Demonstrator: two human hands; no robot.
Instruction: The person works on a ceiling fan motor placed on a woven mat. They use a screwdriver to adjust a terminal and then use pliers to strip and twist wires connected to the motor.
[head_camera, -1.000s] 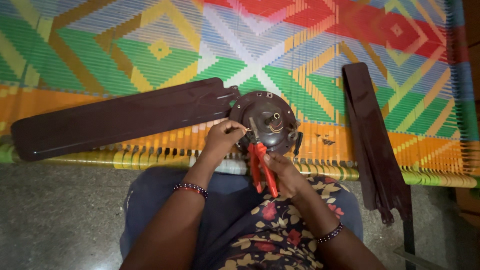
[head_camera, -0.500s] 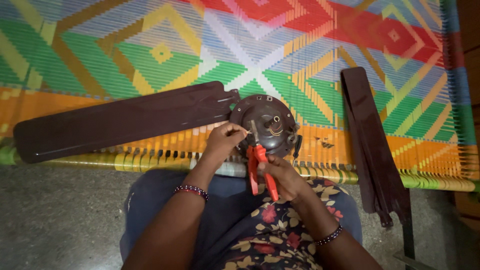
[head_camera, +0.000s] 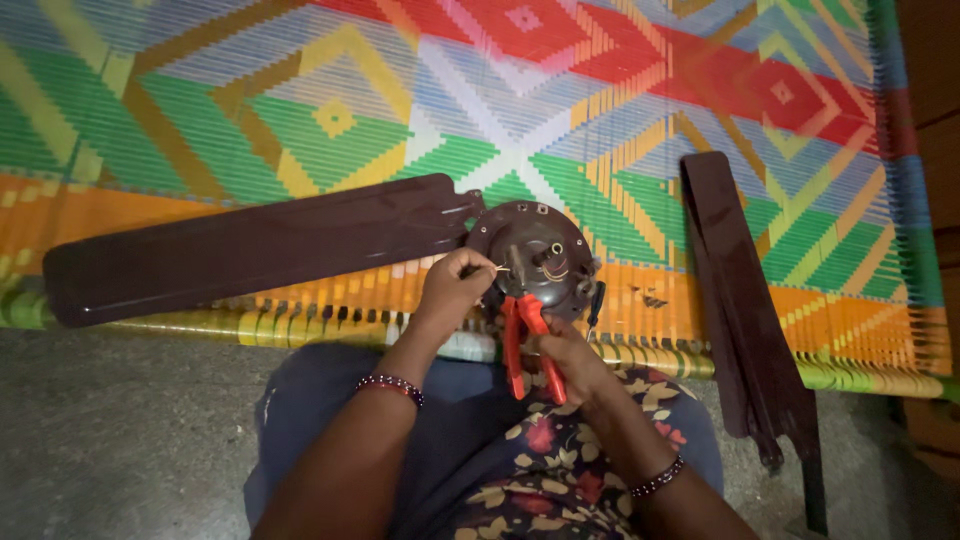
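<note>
The ceiling fan motor hub (head_camera: 535, 258) lies on the near edge of the woven cot (head_camera: 300, 120), one brown blade (head_camera: 250, 245) attached at its left and a loose blade (head_camera: 735, 290) lying apart to the right. The left hand (head_camera: 452, 290) pinches a thin wire (head_camera: 497, 268) at the hub; the right hand (head_camera: 562, 355) is closed around red-handled pliers (head_camera: 530, 335), nose at the hub. Judging from this, good work means keeping the wire taut and biting close to its end without nicking neighbouring leads.
</note>
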